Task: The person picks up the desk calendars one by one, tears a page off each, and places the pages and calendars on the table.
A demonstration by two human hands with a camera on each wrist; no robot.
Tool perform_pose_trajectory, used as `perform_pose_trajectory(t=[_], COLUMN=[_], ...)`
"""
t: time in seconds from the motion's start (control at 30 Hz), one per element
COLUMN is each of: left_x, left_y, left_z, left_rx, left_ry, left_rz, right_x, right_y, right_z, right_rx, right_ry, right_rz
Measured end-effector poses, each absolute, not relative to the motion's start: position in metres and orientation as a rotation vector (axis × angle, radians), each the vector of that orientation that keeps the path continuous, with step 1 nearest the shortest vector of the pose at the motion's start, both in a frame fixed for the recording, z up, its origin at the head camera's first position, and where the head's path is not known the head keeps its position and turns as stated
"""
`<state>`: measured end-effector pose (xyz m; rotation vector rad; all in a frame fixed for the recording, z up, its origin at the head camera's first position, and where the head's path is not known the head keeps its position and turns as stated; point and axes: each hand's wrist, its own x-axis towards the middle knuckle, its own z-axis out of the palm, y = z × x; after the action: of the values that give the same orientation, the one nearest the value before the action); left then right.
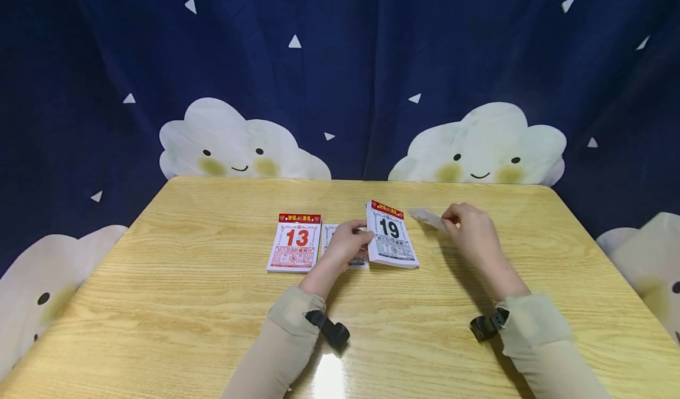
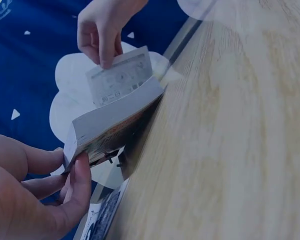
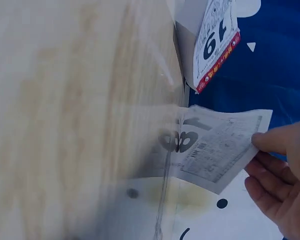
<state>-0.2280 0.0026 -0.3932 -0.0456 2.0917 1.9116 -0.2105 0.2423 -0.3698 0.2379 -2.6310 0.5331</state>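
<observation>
A thick tear-off calendar (image 1: 393,248) with a red header and a black 19 is tilted up off the table. My left hand (image 1: 344,244) pinches its left edge between thumb and fingers. To the right, my right hand (image 1: 473,231) pinches a loose calendar sheet (image 3: 225,145) by one edge. The sheet is apart from the pad in the head view, and its large numeral looks like 18 in the right wrist view. Beneath my left hand lies another calendar page or pad (image 1: 359,262), mostly hidden. Left of it, a calendar (image 1: 294,251) with a red 13 lies flat.
All of this is on a light wood-grain table (image 1: 186,304). Behind its far edge hangs a dark blue curtain (image 1: 350,80) with white clouds and small triangles. A black strap camera (image 1: 329,331) sits on the left wrist, another (image 1: 486,326) on the right.
</observation>
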Motion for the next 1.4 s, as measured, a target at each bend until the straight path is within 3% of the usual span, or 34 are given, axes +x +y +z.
perform_pose_trajectory(t=[0.57, 1.4], left_x=[-0.226, -0.221], left_y=[0.005, 0.005], left_z=[-0.390, -0.388], left_rx=[-0.049, 0.020], left_ry=[2.239, 2.267], left_rz=[1.779, 1.714], right_x=[-0.200, -0.201], right_y=[0.241, 0.238], right_z=[-0.373, -0.379], right_rx=[0.369, 0.388], right_ry=[-3.020, -3.201], right_rz=[0.312, 0.494])
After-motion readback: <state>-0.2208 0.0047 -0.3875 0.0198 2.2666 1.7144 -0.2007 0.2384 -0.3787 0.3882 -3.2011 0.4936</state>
